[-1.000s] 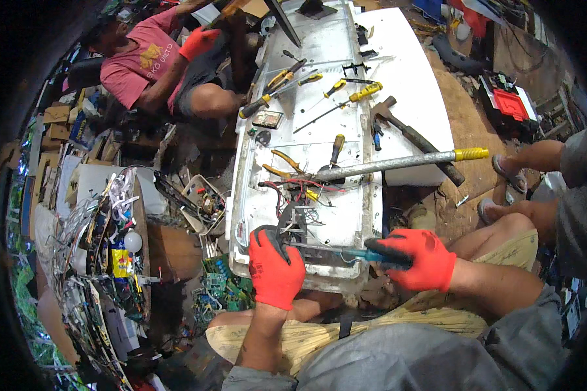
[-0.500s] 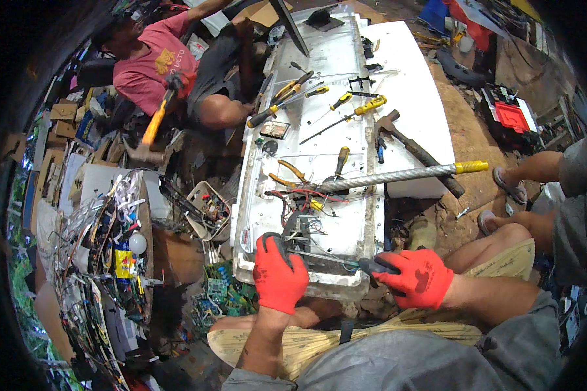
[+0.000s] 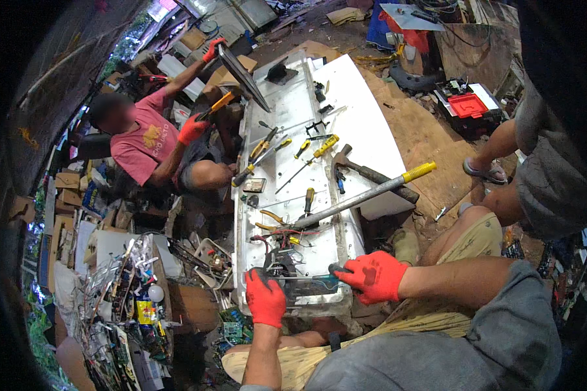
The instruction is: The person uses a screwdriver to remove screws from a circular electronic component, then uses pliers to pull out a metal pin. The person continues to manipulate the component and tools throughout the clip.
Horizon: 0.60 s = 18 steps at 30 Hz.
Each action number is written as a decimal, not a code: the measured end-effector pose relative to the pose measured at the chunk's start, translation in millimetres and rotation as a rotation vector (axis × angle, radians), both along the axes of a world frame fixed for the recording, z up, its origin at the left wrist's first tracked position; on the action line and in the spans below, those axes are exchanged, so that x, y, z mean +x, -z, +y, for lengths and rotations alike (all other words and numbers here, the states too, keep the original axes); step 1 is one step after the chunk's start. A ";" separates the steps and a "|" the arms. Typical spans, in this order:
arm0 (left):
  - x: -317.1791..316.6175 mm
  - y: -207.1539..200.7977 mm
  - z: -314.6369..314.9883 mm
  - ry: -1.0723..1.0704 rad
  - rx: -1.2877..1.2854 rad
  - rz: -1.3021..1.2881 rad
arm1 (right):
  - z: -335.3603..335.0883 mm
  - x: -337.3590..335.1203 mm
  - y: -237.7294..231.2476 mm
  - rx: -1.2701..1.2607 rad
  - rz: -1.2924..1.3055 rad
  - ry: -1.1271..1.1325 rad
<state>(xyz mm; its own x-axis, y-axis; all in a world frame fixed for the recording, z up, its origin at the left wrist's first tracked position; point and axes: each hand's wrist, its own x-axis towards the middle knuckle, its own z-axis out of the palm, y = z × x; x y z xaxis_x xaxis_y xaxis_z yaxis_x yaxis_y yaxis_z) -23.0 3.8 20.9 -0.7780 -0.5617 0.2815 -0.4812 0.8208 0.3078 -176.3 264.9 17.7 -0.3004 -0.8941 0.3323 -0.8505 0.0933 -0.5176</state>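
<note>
My left hand (image 3: 265, 300), in a red glove with dark fingertips, is closed at the near left corner of a white panel (image 3: 287, 140) in a translucent frame. My right hand (image 3: 374, 277), gloved alike, pinches at the near right corner. A thin wire (image 3: 306, 280), greenish toward its right end, runs between my fingers. Just beyond lie dark metal parts (image 3: 280, 262) and red wires. Orange-handled pliers (image 3: 272, 218) and a metal tube with a yellow end (image 3: 365, 199) rest farther up the panel.
Several screwdrivers (image 3: 306, 163) and a hammer (image 3: 375, 174) lie on the panel. Left of it is a scrap pile (image 3: 120, 313). Across, a co-worker (image 3: 147, 140) in red gloves holds a hammer and a dark flat panel (image 3: 241, 75). Another person's legs (image 3: 502, 156) stand at right.
The view has shifted, showing more of the far side. The co-worker's hammer has gone from low to raised beside the dark panel. My hands remain at the near end with the wire between them.
</note>
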 end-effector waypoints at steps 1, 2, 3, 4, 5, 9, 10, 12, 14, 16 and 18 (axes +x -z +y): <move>-1.7 0.6 -1.6 0.008 -0.012 -0.001 | 2.1 1.6 -1.8 0.011 0.056 -0.013; -2.5 -0.8 -3.1 0.036 -0.016 0.028 | 3.4 2.0 -3.9 0.022 0.112 -0.027; -2.2 -4.4 -4.6 0.031 0.007 0.034 | -1.0 -1.2 2.1 0.026 -0.383 -0.046; -4.0 -8.0 -1.2 0.030 0.040 0.039 | -7.5 -7.2 5.6 0.037 -0.879 -0.062; -6.5 -10.8 1.0 0.030 0.072 0.043 | -9.6 -11.9 8.6 0.040 -1.375 -0.080; -9.0 -2.7 6.7 0.045 0.014 0.087 | 7.5 -25.6 9.8 0.283 -1.197 -0.402; -11.0 -2.8 8.0 0.039 0.027 0.059 | 5.0 -18.1 6.4 0.332 -1.138 -0.250; -1.4 -7.5 7.2 -0.004 0.047 -0.011 | 2.9 -1.1 -7.2 0.356 -0.545 -0.118; 0.4 -0.8 2.4 0.027 -0.034 0.061 | 5.4 2.8 -14.1 0.259 0.062 -0.107; -1.1 1.4 -2.9 0.029 -0.010 0.061 | 4.8 -3.8 -14.9 0.171 0.185 -0.091; -12.1 1.3 -3.1 0.030 -0.001 0.054 | -2.9 -10.8 10.9 -0.086 -0.695 -0.047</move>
<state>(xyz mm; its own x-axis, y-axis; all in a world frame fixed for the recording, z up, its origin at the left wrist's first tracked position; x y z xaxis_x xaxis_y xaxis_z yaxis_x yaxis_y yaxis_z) -35.2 0.7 19.6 -0.7778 -0.5382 0.3245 -0.4392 0.8348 0.3319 -187.1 262.1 6.8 -0.4305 -0.8905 0.1472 -0.3221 -0.0007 -0.9467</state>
